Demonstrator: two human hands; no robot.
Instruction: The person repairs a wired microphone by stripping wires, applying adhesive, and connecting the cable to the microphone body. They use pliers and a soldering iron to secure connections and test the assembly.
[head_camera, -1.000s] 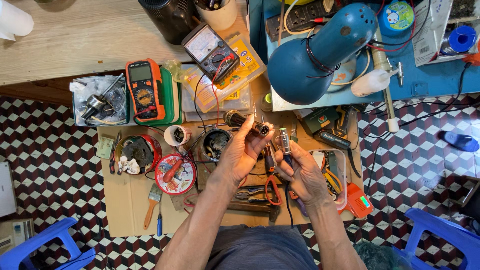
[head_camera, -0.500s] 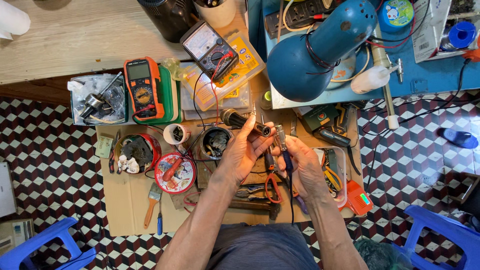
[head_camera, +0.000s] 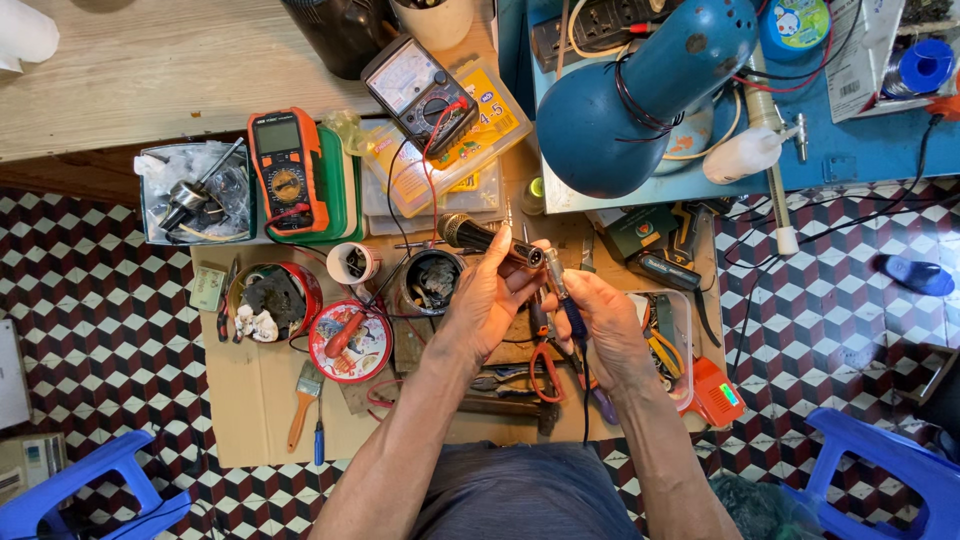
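Note:
My left hand (head_camera: 487, 298) grips a dark cylindrical microphone body (head_camera: 478, 238), its metal end pointing right toward my other hand. My right hand (head_camera: 608, 322) holds a slim tool with a blue handle (head_camera: 572, 318), its tip close to the metal end of the microphone body. Both hands meet above a cardboard sheet (head_camera: 262, 398) covered with tools. Red-handled pliers (head_camera: 543, 362) lie just under my hands.
An orange multimeter (head_camera: 288, 170) and a black analogue meter (head_camera: 418, 95) lie at the back. A blue desk lamp (head_camera: 630, 95) hangs over the right side. Round tins (head_camera: 350, 340), a small brush (head_camera: 303, 402), a clear box of tools (head_camera: 670, 345) and blue stools (head_camera: 880, 460) surround me.
The hands have shifted slightly; the right hand's tool now points closer at the microphone body's metal end. The left hand keeps its grip.

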